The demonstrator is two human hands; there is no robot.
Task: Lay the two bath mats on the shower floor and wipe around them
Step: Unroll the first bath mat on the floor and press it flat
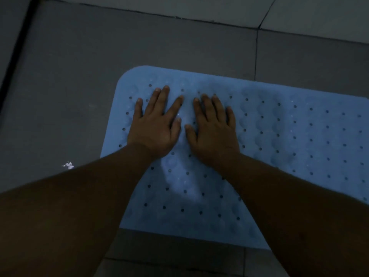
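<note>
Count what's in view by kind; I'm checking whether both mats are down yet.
Blue bath mat: 1
Hands pressing flat on it: 2, left hand and right hand
White speck on the floor: 1
Total: 4

Bare floor (69, 86) lies left and beyond the mat (299, 126).

Two bare forearms reaching forward from the lower corners, left hand (154, 126) palm down with fingers straight and slightly spread, right hand (214, 129) palm down beside it, fingers straight, thumbs nearly meeting, both flat on the surface beneath
</note>
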